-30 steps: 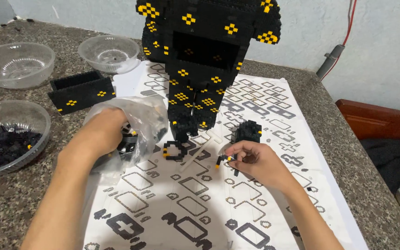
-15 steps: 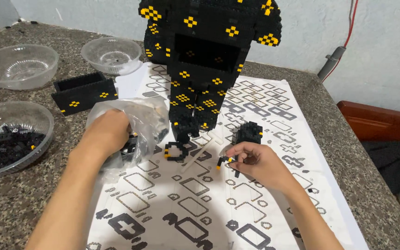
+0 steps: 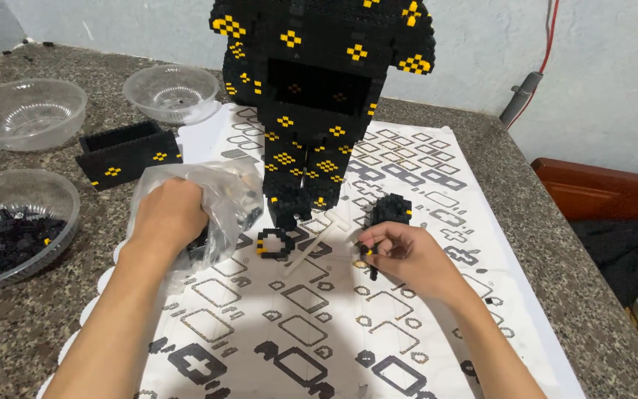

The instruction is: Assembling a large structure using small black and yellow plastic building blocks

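Head-camera footage is being filled, from the largest thing down, by a speckled stone table point(image 3: 577, 244) on which a white sheet printed with black outlines point(image 3: 297, 325) is being kept spread. At the sheet's far edge a tall black brick model with yellow dots point(image 3: 319, 96) is being stood upright. To the left, three clear plastic bowls are being kept on the bare stone; the nearest bowl point(image 3: 16, 222) is holding loose black bricks, and a small black open box of bricks point(image 3: 123, 151) is lying between the bowls and the model. A crumpled clear plastic bag point(image 3: 223, 199) is being entered by the left hand point(image 3: 167, 214); its fingers are being hidden inside the plastic, so how far they are closed cannot be told. A small black ring of bricks point(image 3: 275, 242) is lying flat on the sheet, between the two hands and somewhat nearer the left one. A small black and yellow brick piece point(image 3: 369, 258) is being pinched between thumb and fingertips of the right hand point(image 3: 407, 258), with its long axis running roughly upright toward the sheet. Just beyond those fingers a small black brick clump point(image 3: 391, 208) is sitting on the sheet.
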